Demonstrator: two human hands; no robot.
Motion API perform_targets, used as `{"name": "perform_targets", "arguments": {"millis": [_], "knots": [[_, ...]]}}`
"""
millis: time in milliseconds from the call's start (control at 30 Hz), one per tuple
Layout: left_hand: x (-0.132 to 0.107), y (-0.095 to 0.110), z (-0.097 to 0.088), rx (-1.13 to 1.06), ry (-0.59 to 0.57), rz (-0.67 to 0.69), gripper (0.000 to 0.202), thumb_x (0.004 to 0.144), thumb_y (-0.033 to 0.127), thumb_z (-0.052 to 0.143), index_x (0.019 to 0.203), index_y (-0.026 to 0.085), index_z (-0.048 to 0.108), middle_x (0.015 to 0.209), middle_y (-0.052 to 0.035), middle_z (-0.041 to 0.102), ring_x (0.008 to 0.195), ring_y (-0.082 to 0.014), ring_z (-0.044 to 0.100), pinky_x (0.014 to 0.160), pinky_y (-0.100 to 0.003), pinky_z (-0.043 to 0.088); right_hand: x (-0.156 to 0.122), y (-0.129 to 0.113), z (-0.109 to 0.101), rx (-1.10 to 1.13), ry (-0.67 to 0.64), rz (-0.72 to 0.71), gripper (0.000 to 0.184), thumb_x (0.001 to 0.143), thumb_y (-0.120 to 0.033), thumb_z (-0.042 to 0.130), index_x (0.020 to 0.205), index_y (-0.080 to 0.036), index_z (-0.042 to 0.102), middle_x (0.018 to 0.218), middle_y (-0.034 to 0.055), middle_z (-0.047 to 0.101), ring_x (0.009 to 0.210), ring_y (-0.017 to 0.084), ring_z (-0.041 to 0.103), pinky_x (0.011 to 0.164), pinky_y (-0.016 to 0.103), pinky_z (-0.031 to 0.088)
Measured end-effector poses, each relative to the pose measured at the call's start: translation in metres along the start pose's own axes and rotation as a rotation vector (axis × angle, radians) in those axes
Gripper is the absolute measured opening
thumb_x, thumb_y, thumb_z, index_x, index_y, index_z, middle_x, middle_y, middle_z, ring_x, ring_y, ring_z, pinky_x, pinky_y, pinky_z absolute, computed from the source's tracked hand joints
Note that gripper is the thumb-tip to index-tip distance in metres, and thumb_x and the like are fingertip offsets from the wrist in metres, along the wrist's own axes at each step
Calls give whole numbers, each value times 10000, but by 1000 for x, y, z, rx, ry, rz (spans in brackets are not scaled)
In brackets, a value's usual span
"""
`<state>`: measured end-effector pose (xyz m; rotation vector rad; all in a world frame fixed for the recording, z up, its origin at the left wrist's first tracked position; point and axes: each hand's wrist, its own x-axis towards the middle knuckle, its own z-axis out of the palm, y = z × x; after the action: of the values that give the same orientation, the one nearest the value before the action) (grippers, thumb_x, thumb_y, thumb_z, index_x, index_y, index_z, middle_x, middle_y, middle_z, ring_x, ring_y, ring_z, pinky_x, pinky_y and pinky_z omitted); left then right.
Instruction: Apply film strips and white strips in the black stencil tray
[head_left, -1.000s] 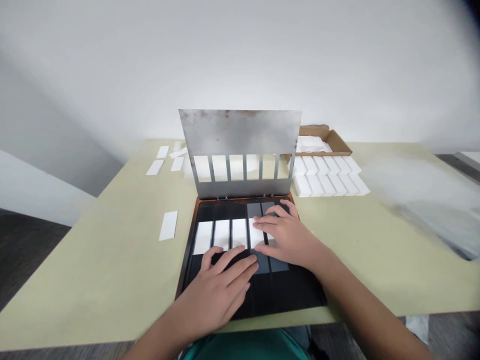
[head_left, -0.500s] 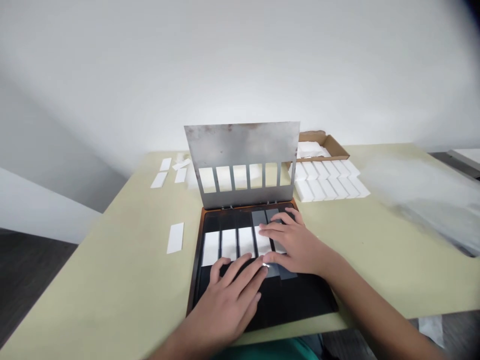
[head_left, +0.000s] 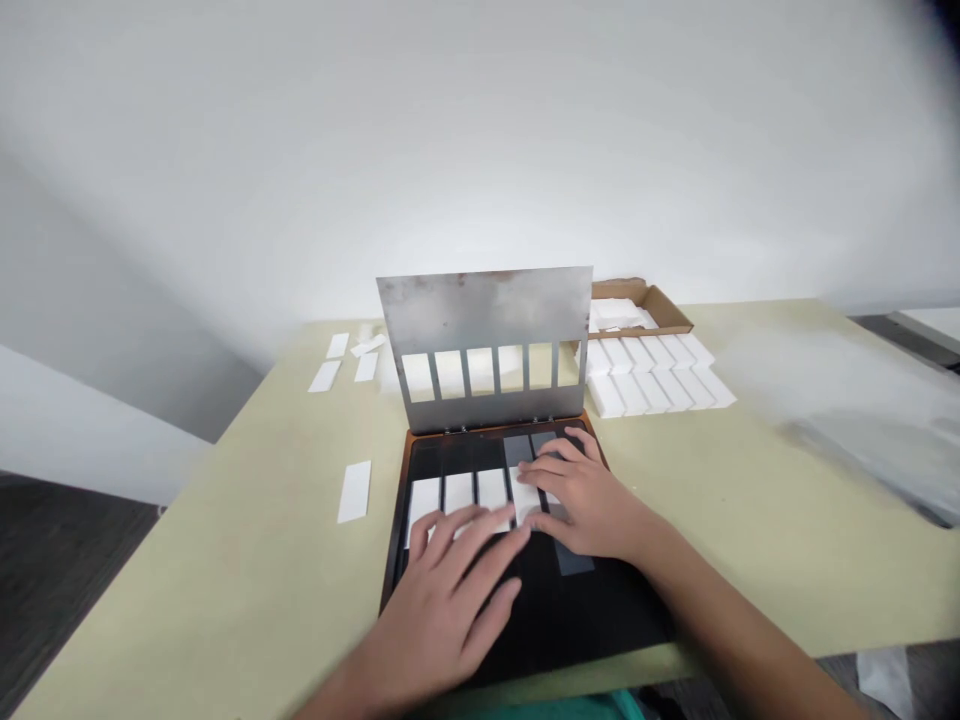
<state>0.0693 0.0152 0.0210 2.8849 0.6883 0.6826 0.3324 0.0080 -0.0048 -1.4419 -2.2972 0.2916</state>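
Head view: the left hand (head_left: 442, 595) and right hand (head_left: 581, 495) lie palm-down over a black tray (head_left: 600, 625) near the front edge of the surface (head_left: 225, 520). Four white strips (head_left: 491, 488) sit side by side in the tray, their long axes running front to back, toward an upright hinged steel stencil plate (head_left: 484, 310) at the tray's far edge. The right hand is nearest the fourth strip, its fingers (head_left: 551, 450) spread across that strip and a dark slot (head_left: 521, 450) beside it. Its grip is released, closed on nothing. The left grip is released too, its fingers (head_left: 472, 530) stretched over the near ends of the other strips. A loose white strip (head_left: 354, 491) lies left of the tray, while white blocks (head_left: 645, 378) and a cardboard box (head_left: 660, 312) sit toward the far right.
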Motion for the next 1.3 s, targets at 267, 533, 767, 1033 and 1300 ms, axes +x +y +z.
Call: {"name": "perform_targets", "arguments": {"millis": [267, 533, 767, 1033, 1300], "knots": [[0, -9, 14, 53, -225, 175, 373, 1097, 292, 547, 1462, 262, 615, 1456, -23, 682, 1291, -250, 570, 1059, -404, 322, 4, 4, 3, 45, 5, 24, 287, 1018, -423, 663, 1230, -249, 745, 1278, 56, 783, 1224, 282, 600, 1250, 601, 166], [-1, -11, 21, 38, -199, 109, 390, 1116, 254, 464, 1476, 249, 614, 1515, 34, 642, 1259, -270, 546, 1015, -439, 283, 3, 0, 0, 67, -12, 48, 246, 1072, -323, 578, 1252, -256, 730, 1313, 21, 769, 1217, 258, 602, 1259, 587, 158], [2, -9, 20, 28, -159, 50, 382, 1102, 243, 470, 1443, 217, 641, 1469, 24, 679, 1245, -280, 528, 988, -439, 287, 2, 4, -2, 42, -33, 21, 420, 1024, -561, 636, 1288, -247, 728, 1350, 56, 754, 1241, 284, 598, 1261, 591, 168], [-1, -9, 24, 99, -197, 5, 402, 1087, 309, 517, 1477, 279, 613, 1548, -2, 612, 1329, -303, 507, 1061, -454, 281, 1, 11, 5, 55, 26, -19, 726, 824, -810, 690, 1256, -230, 748, 1280, 70, 783, 1210, 295, 621, 1261, 569, 138], [-3, -5, 29, 133, -142, -91, 403, 1093, 415, 515, 1459, 301, 638, 1564, -70, 579, 1342, -360, 521, 1074, -536, 282, 5, 14, 7, 36, 48, -12, 513, 897, -673, 731, 1185, -251, 770, 1220, 47, 805, 1178, 272, 637, 1242, 549, 168]]}}
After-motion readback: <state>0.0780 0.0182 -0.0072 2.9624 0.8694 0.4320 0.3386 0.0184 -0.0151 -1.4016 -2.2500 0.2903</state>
